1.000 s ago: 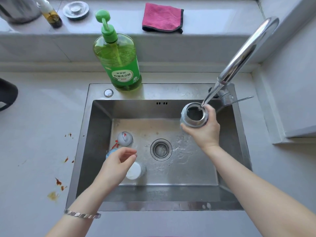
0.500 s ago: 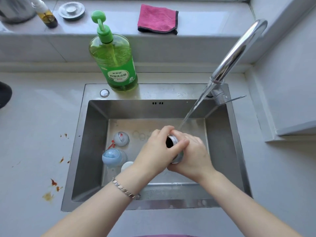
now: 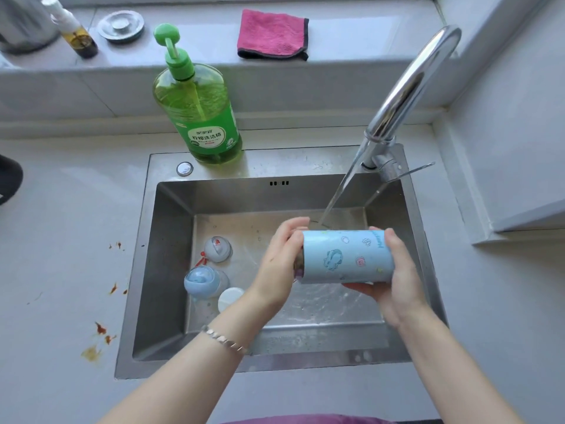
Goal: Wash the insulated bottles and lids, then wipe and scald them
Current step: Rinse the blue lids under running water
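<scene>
A light blue insulated bottle [image 3: 347, 259] with cartoon prints lies sideways over the steel sink [image 3: 171, 270], its mouth pointing left. My left hand [image 3: 279, 261] covers the mouth end and my right hand [image 3: 397, 276] grips the base end from below. Water runs from the chrome tap [image 3: 406, 87] just behind the bottle. At the sink's left lie a grey lid with a red strap [image 3: 217, 247], a blue-topped lid [image 3: 203, 281] and a white cap [image 3: 230, 298].
A green dish-soap pump bottle [image 3: 198, 108] stands on the sink's back rim. A pink cloth [image 3: 272, 35], a metal drain plug [image 3: 121, 26] and a small spray bottle [image 3: 75, 32] sit on the ledge behind. Reddish stains [image 3: 102, 330] mark the counter at left.
The bottle came away from under the tap, down over the sink's middle. My left hand joined it at the mouth, and the bottle has tipped from upright to lying sideways.
</scene>
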A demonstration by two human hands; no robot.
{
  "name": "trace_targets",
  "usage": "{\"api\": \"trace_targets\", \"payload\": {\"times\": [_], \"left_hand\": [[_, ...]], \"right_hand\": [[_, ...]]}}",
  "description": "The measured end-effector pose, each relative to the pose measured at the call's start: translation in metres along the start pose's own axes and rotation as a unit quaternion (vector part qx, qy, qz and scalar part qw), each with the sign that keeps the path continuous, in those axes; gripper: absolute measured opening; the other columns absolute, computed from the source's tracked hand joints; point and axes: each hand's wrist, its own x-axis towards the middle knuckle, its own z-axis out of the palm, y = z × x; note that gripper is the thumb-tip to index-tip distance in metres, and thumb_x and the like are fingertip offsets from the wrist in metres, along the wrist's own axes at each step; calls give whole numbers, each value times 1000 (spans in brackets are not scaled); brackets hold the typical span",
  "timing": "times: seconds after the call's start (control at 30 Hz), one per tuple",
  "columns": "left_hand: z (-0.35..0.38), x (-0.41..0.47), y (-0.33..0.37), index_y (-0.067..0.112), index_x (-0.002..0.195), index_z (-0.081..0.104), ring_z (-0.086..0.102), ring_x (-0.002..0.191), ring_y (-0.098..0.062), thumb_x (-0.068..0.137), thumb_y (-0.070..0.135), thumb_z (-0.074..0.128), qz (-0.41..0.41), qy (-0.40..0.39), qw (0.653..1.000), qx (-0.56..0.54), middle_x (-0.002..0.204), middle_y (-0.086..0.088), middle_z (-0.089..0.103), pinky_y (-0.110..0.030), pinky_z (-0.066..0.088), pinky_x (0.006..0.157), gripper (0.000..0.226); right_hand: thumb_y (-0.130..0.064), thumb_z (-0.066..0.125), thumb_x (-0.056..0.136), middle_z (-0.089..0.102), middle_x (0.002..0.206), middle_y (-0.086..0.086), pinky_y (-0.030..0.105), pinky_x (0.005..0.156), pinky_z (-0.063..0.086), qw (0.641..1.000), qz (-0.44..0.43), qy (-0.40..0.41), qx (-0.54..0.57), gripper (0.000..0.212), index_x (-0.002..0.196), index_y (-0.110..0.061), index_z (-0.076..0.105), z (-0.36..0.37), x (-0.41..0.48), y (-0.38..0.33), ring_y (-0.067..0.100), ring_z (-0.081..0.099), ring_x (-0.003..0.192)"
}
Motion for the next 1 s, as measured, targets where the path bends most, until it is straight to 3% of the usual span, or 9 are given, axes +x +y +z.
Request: {"api": "trace_targets", "payload": {"times": [0.17, 0.27, 0.37, 0.47, 0.67, 0.73, 0.83, 0.9, 1.0], "left_hand": [[-4, 9, 3, 23, 112, 60, 62, 94, -12, 101, 41, 24, -104, 105, 984, -96, 99, 14, 66, -32, 46, 90, 42], [-30, 3, -4, 21, 107, 61, 65, 80, -7, 101, 38, 26, -81, 182, 970, -137, 85, 16, 70, -26, 50, 78, 40], [5, 1, -4, 20, 104, 62, 62, 73, -5, 100, 38, 33, -117, 88, 984, -105, 91, 6, 69, -21, 48, 69, 34], [29, 3, 6, 25, 132, 48, 56, 98, -4, 101, 39, 32, -118, 39, 991, -47, 124, 8, 54, -20, 44, 84, 38], [6, 8, 1, 28, 99, 60, 61, 90, -11, 100, 37, 33, -123, 88, 987, -48, 99, 6, 65, -27, 47, 83, 28], [17, 3, -10, 27, 107, 58, 57, 79, -11, 100, 42, 29, -156, 30, 987, -16, 88, 5, 64, -28, 43, 86, 33], [7, 3, -20, 15, 136, 46, 51, 120, -18, 101, 43, 19, -176, -14, 984, 19, 132, 0, 54, -35, 30, 111, 51], [-11, 3, -24, 8, 135, 46, 49, 124, -17, 103, 35, 19, -185, 27, 981, 43, 134, -4, 52, -29, 33, 104, 50], [-34, -3, -31, 10, 108, 58, 60, 89, -15, 101, 21, 32, -208, 73, 974, 48, 100, -5, 64, -24, 39, 75, 29]], "right_hand": [[-56, 57, 62, 63, 104, 3, 47, 74, 56, 986, -139, 86, -29, 41, 98, -38, 63, 24, -12, 8, 22, 62, 93], [-56, 57, 58, 62, 101, -9, 27, 81, 50, 978, -183, 43, -88, 53, 106, -33, 61, 52, -20, 14, 4, 58, 90], [-53, 59, 58, 64, 100, -7, 35, 77, 54, 980, -158, 111, -52, 48, 101, -35, 65, 25, -10, -10, 10, 62, 89], [-50, 58, 63, 63, 92, -2, 32, 51, 55, 982, -124, 140, 25, 43, 102, -34, 64, -1, -10, -12, 10, 66, 71], [-55, 60, 53, 62, 101, -2, 44, 58, 58, 983, -128, 131, -17, 48, 99, -41, 65, 19, -21, 2, 18, 63, 85], [-55, 59, 53, 61, 98, -3, 37, 55, 57, 979, -144, 130, -68, 49, 99, -40, 65, -3, -20, -19, 9, 64, 78], [-54, 59, 54, 61, 97, -15, 13, 62, 52, 951, -220, 91, -199, 51, 104, -43, 61, -20, -26, -40, -9, 60, 78], [-54, 60, 56, 60, 101, -20, 5, 75, 44, 920, -263, 80, -279, 50, 105, -49, 56, -20, -26, -46, -11, 57, 89], [-59, 56, 56, 57, 98, -10, 9, 79, 40, 871, -290, 70, -391, 50, 105, -59, 51, -16, -22, -49, 0, 54, 90]]}}
